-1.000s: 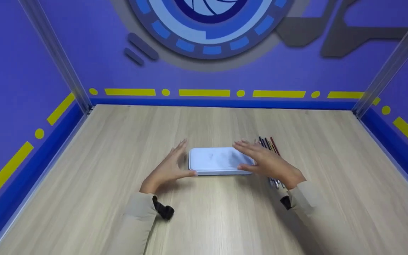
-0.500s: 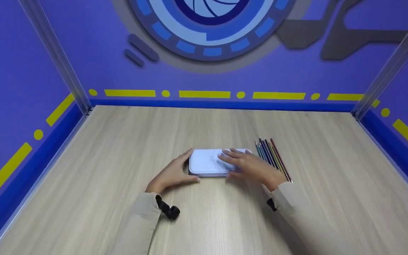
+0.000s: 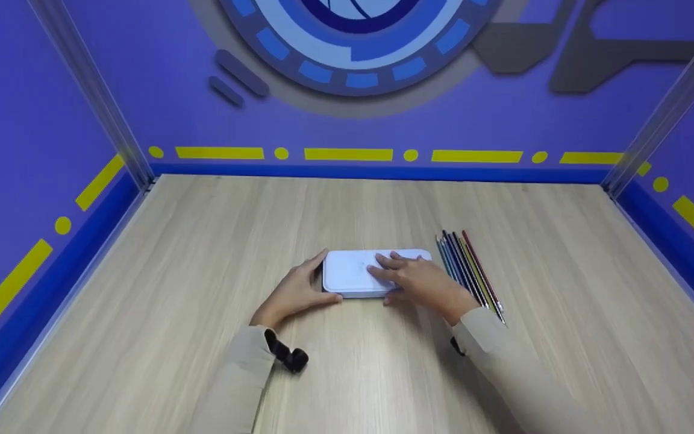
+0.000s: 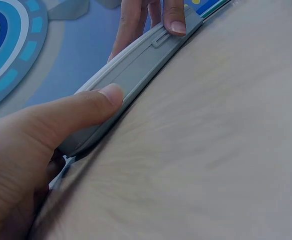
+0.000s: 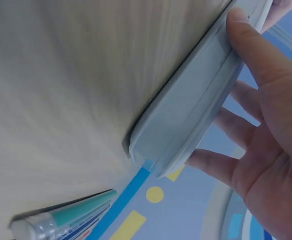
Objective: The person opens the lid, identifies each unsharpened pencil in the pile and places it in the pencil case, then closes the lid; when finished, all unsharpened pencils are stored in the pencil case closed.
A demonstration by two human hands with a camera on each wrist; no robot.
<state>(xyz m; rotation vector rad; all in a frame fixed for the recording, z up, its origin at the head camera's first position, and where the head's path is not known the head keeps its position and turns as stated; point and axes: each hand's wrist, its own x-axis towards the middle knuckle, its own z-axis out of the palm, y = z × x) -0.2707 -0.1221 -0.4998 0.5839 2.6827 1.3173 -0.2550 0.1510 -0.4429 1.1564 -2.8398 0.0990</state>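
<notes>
Head view: hands (image 3: 299,289) on pencil case (image 3: 356,272)

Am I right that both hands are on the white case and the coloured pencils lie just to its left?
Not quite. Both the left hand and the right hand are on the white case, but the coloured pencils lie just to its right, beside the right hand. The head view shows this.

wooden table (image 3: 202,289) bears white case (image 3: 353,274), coloured pencils (image 3: 470,271).
</notes>
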